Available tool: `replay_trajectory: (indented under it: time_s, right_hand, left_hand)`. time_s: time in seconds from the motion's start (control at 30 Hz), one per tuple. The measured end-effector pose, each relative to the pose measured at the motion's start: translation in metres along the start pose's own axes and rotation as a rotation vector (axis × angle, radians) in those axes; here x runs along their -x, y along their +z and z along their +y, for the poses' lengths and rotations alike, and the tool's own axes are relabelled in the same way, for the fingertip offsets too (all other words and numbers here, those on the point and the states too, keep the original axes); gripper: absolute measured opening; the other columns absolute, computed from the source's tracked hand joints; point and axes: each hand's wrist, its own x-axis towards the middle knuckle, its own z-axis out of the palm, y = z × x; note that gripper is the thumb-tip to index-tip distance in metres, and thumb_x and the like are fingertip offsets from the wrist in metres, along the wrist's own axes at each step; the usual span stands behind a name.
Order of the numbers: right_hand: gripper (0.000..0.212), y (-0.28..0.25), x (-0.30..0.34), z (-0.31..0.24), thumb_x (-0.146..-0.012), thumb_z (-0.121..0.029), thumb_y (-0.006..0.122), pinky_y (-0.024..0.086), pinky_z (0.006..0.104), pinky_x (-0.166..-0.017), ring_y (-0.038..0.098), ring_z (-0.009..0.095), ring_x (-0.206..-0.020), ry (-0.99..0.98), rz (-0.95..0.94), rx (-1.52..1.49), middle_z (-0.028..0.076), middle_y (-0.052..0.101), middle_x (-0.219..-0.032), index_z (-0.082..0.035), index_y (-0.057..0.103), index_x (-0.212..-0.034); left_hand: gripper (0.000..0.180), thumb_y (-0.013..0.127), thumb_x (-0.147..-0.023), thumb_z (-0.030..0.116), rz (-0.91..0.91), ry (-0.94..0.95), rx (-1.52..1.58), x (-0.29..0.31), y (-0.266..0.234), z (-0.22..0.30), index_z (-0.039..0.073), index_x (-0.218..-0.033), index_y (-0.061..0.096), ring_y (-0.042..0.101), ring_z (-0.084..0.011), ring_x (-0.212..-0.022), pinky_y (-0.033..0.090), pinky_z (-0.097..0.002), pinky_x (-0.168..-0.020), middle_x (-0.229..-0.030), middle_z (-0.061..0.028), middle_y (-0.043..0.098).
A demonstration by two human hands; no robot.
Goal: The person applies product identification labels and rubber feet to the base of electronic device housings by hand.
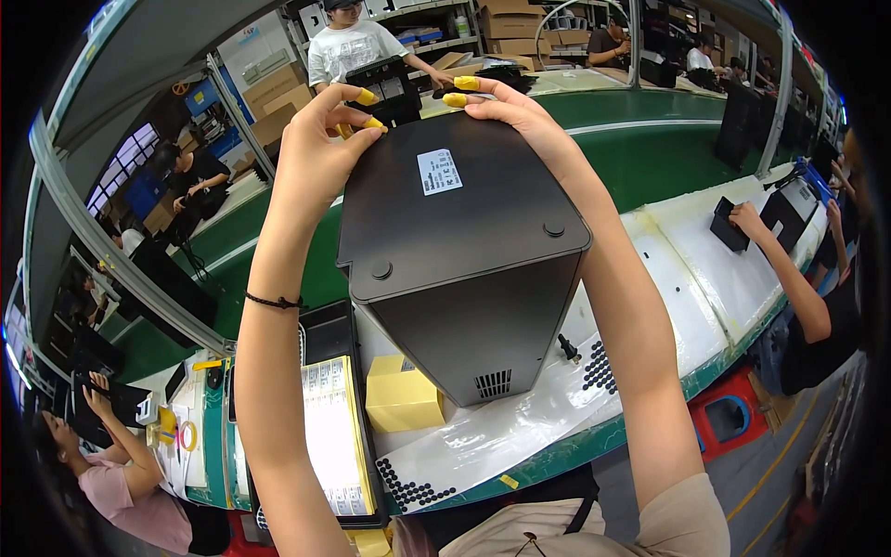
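Note:
A tall black plastic housing (464, 237) stands on the bench before me. Its upper face carries a pale printed label (439, 173) and two round black feet (381, 269) at the near corners. My left hand (327, 139) is at the far left corner, thumb and finger closed together against the edge. Beyond the far edge, my right hand (510, 111) has thumb and index finger nearly together. Yellow covers sit on fingertips of both hands. Whatever either hand pinches is too small or hidden to make out.
Beside the housing stand a yellow box (405, 395) and a black tray (325, 325) with label sheets (332, 432). Small black round pads (599, 369) lie on clear film. A black fitting (568, 348) lies nearby. Co-workers sit left and right; another stands across the green conveyor (631, 130).

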Motion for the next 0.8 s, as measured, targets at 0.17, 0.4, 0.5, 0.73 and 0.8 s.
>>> replay_trajectory:
  time_s: [0.17, 0.4, 0.5, 0.73, 0.8]
  right_hand:
    - [0.038, 0.001, 0.004, -0.003, -0.086, -0.004, 0.058, 0.056, 0.0239, -0.066, 0.065, 0.011, -0.080, -0.011, 0.017, 0.027, 0.010, 0.063, -0.106, 0.000, 0.051, -0.123]
    - [0.041, 0.001, 0.000, 0.002, -0.084, -0.003, 0.059, 0.056, 0.0255, -0.073, 0.066, 0.014, -0.088, -0.075, 0.047, 0.055, 0.013, 0.063, -0.114, 0.001, 0.050, -0.124]
    - [0.043, 0.001, -0.001, 0.000, -0.083, -0.002, 0.058, 0.055, 0.0256, -0.077, 0.065, 0.015, -0.091, -0.098, 0.041, 0.128, 0.014, 0.063, -0.115, 0.003, 0.049, -0.125]
    - [0.042, 0.003, 0.001, -0.003, -0.084, -0.004, 0.057, 0.055, 0.0240, -0.075, 0.065, 0.015, -0.089, -0.073, 0.019, 0.135, 0.013, 0.063, -0.112, 0.000, 0.050, -0.125]
    - [0.040, 0.004, -0.001, -0.002, -0.086, -0.007, 0.058, 0.055, 0.0234, -0.073, 0.065, 0.014, -0.086, -0.063, 0.013, 0.137, 0.012, 0.063, -0.111, 0.000, 0.050, -0.125]
  left_hand:
    - [0.027, 0.064, -0.080, -0.001, -0.042, 0.283, -0.218, 0.006, -0.011, 0.006, 0.003, -0.107, 0.064, 0.064, -0.0201, -0.089, 0.047, -0.0324, -0.083, -0.086, -0.0067, 0.069]
    - [0.029, 0.056, -0.081, -0.006, 0.054, 0.162, 0.002, 0.018, 0.000, 0.003, 0.003, -0.107, 0.065, 0.061, -0.0213, -0.099, 0.046, -0.0341, -0.090, -0.100, -0.0097, 0.067]
    - [0.033, 0.050, -0.083, -0.007, 0.002, 0.183, 0.046, 0.018, -0.002, -0.003, 0.004, -0.111, 0.064, 0.059, -0.0210, -0.096, 0.045, -0.0329, -0.088, -0.098, -0.0090, 0.067]
    - [0.036, 0.041, -0.092, 0.012, -0.134, 0.290, -0.265, 0.022, -0.016, 0.008, 0.008, -0.123, 0.059, 0.053, -0.0232, -0.098, 0.036, -0.0337, -0.095, -0.104, -0.0093, 0.066]
    - [0.036, 0.039, -0.095, 0.017, -0.109, 0.249, -0.255, 0.032, -0.012, 0.011, 0.008, -0.123, 0.059, 0.052, -0.0242, -0.103, 0.034, -0.0340, -0.098, -0.107, -0.0103, 0.066]
